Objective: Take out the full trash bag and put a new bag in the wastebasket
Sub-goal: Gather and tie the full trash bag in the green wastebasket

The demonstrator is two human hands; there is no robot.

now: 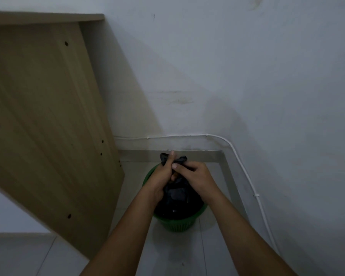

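Now both hands' fingers [168, 162] clamped on bag [177, 194] neck, above wastebasket [175, 224].

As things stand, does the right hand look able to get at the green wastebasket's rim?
Probably yes: the right hand grips the black plastic trash bag, and the green ribbed plastic wastebasket rim below shows uncovered.

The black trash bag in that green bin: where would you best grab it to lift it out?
Take the black bag by its gathered neck, from above. Both hands, left and right, already bunch it there, above the green wastebasket; the rim surrounds the bulging body, leaving only the top free.
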